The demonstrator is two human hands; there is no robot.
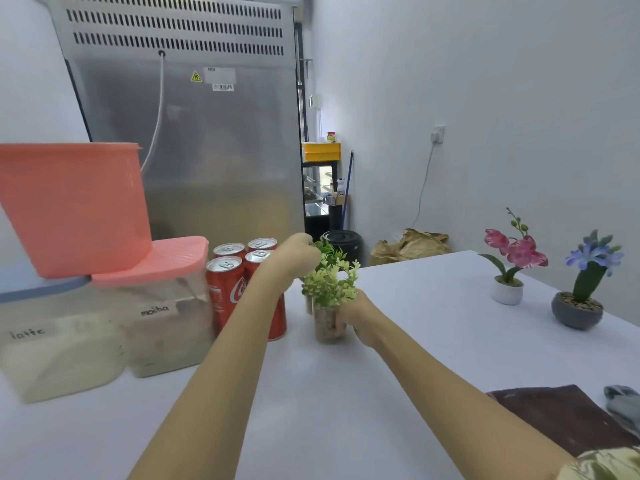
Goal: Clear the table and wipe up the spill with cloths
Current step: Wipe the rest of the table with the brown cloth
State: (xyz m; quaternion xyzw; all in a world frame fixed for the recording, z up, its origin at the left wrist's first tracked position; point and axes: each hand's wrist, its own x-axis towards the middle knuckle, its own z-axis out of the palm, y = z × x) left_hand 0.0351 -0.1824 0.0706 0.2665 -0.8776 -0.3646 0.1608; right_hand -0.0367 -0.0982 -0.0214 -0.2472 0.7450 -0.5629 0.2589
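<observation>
Reading "mocha" [154, 310], "latte" [27, 332] — cans [228, 285] probably Coca-Cola.

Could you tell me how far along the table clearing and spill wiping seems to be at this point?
Early, it seems. In hand: the right hand grips a clear pebble-filled pot with a yellow-green plant; the left hand grips a darker green plant behind it. Still on the white table: two potted flowers, the pink orchid in a white pot and the blue flower in a grey bowl. A dark brown cloth lies unused; no spill is discernible.
</observation>
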